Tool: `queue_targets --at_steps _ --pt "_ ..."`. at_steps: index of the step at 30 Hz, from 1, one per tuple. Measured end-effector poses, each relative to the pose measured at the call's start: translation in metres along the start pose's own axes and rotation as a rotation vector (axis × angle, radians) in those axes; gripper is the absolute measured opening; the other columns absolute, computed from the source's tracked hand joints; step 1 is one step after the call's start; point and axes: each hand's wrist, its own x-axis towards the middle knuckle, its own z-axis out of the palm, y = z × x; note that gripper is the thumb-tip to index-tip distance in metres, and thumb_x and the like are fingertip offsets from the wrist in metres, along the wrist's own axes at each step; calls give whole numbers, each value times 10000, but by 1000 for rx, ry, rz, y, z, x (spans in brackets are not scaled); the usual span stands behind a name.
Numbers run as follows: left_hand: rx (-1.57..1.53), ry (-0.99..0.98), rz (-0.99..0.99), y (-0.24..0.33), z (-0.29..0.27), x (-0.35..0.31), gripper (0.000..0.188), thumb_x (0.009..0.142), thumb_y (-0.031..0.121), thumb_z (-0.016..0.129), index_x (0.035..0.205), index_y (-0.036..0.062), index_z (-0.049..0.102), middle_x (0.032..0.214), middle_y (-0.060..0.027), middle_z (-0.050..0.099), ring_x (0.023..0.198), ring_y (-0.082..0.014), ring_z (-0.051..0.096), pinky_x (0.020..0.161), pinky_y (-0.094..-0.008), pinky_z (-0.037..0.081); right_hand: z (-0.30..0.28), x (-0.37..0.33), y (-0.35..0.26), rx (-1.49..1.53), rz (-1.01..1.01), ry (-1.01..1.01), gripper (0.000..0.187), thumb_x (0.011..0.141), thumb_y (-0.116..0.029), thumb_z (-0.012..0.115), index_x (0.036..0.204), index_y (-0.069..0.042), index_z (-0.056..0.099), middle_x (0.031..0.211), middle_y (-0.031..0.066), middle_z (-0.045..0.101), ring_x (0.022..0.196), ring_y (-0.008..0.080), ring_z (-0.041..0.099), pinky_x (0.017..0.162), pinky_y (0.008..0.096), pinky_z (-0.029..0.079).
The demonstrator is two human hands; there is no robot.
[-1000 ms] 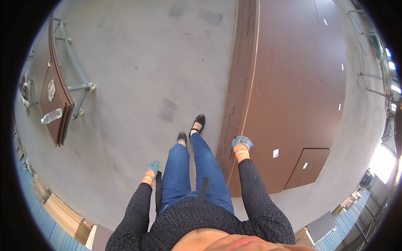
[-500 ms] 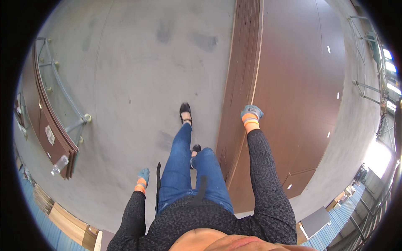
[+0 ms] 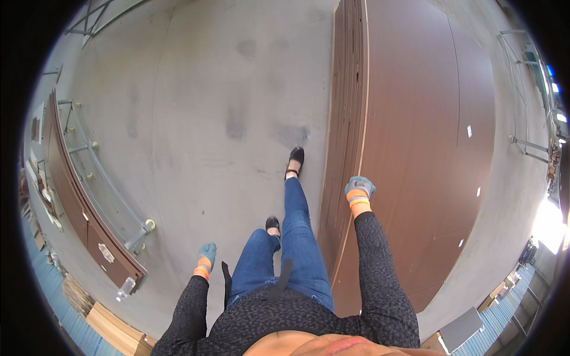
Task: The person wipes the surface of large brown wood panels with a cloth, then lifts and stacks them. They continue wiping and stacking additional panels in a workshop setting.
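Observation:
My right hand [image 3: 360, 186], in a grey-blue glove with an orange cuff, is over the near edge of a tall stack of brown panels [image 3: 415, 136]. Its fingers are curled under, and the palm side is hidden. Whether it touches the top panel, or holds anything, I cannot make out. My left hand [image 3: 206, 253], gloved the same way, hangs low beside my left hip over the grey floor [image 3: 196, 148]. Its fingers look loosely bent and apart, with nothing visible in them.
To the left, brown panels [image 3: 89, 225] lie on a wheeled metal rack [image 3: 113, 207], with a clear plastic bottle [image 3: 126, 288] at their near corner. Another metal frame [image 3: 89, 24] stands far left. At right is a metal rack [image 3: 528, 145]. Light wooden boards [image 3: 116, 332] sit lower left.
I have walked forward along the stack, and my right foot is now in front. Floor marks and racks have slid down in view. Both arms keep much the same pose.

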Motion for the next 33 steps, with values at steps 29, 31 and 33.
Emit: queue_targets --at_steps 29,31,33 --pt "-6 -121 -47 795 -12 174 342 1027 346 575 810 109 693 676 19 580 568 -113 511 509 -315 393 -635 463 -61 39 39 -56 230 922 -229 658 1068 -209 834 1119 71 802 1063 309 762 749 506 594" --pt "-108 -120 -150 841 5 177 270 1015 348 601 880 139 705 733 33 607 604 -100 533 518 -298 407 -700 507 -54 27 34 5 225 925 -206 659 1063 -225 837 1099 36 809 1038 277 768 704 490 560" --pt "-124 -114 -217 884 30 170 258 1022 365 620 917 144 702 756 35 625 616 -106 552 540 -295 443 -740 550 -55 23 2 61 210 913 -201 680 1047 -228 839 1078 24 814 1001 267 774 676 475 545"
